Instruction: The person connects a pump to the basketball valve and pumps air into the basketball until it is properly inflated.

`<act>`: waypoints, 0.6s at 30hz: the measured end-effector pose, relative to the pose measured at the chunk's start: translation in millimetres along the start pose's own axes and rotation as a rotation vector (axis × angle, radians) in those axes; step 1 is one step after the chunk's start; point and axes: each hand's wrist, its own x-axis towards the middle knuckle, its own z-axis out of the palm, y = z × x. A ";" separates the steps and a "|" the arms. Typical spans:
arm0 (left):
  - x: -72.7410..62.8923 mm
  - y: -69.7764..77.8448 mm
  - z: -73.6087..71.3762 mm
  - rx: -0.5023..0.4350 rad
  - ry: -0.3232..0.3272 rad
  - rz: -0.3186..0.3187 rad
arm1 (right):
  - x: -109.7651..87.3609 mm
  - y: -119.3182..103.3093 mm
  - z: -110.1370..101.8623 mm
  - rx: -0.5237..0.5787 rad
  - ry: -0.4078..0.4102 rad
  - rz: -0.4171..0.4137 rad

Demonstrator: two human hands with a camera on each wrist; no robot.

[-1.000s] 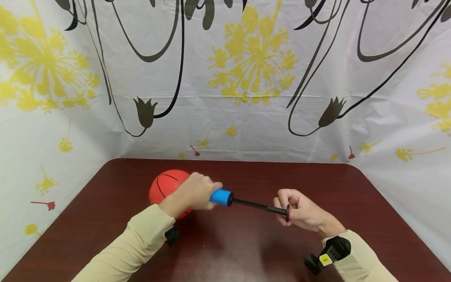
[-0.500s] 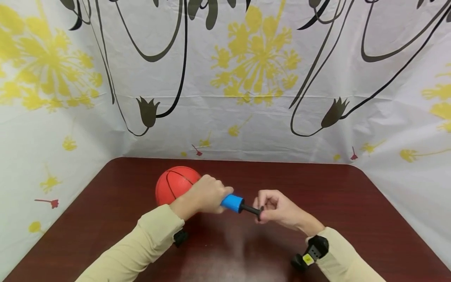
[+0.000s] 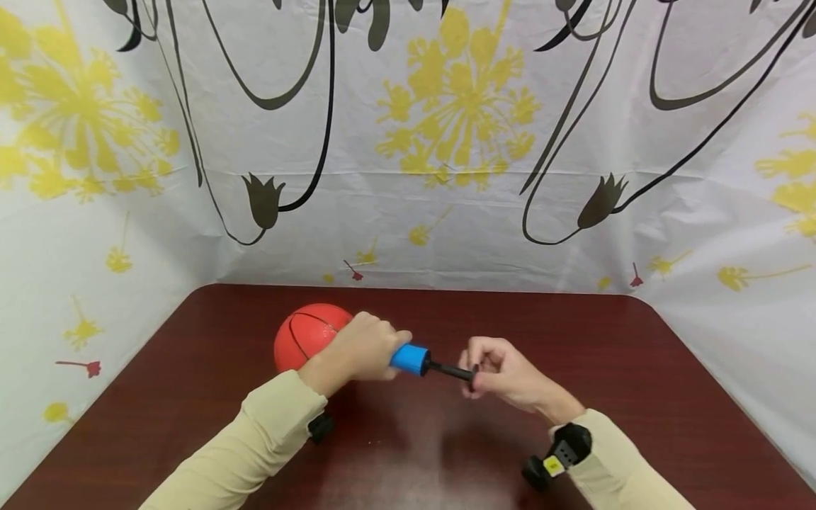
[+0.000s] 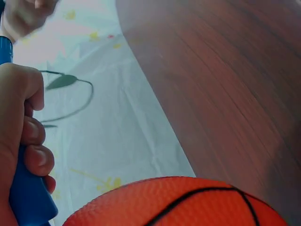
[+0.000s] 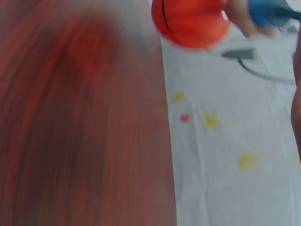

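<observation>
Fingers curled, my left hand [image 3: 366, 347] grips the blue barrel of a hand pump [image 3: 410, 359], which is held roughly level over the table. My right hand [image 3: 503, 372] pinches the end of the pump's black rod [image 3: 451, 370], part of which sticks out of the barrel. Just beyond my left hand is an orange-red ball with black lines [image 3: 307, 333], like a small basketball, partly covered by that hand. In the left wrist view the ball [image 4: 183, 205] shows close below the blue barrel [image 4: 30, 193]. Where pump and ball meet is hidden.
The dark red-brown wooden table [image 3: 574, 340] has rounded far corners. A white cloth [image 3: 382, 227] printed with yellow flowers and dark vines hangs behind and at both sides. Black wrist cameras [image 3: 557, 457] sit on the sleeves.
My right hand has moved left, sliding most of the black rod into the barrel; over the last half second the rod has come out slightly. Left hand and ball have shifted a little.
</observation>
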 end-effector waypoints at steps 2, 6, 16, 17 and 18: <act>2.5 2.8 -0.2 0.001 0.010 0.003 | 7.3 5.9 5.3 -0.029 0.047 0.021; 4.5 5.2 1.8 -0.002 -0.003 0.019 | 9.1 6.0 10.9 -0.048 0.106 0.093; -7.7 -9.7 -1.2 0.005 -0.047 -0.013 | -27.3 -20.1 -5.6 0.101 -0.071 0.030; -8.9 -10.8 -0.9 0.011 -0.043 -0.013 | -29.6 -20.5 -7.5 0.096 -0.075 0.029; -9.5 -11.4 -0.6 0.013 -0.039 -0.011 | -30.8 -20.0 -8.9 0.090 -0.071 0.031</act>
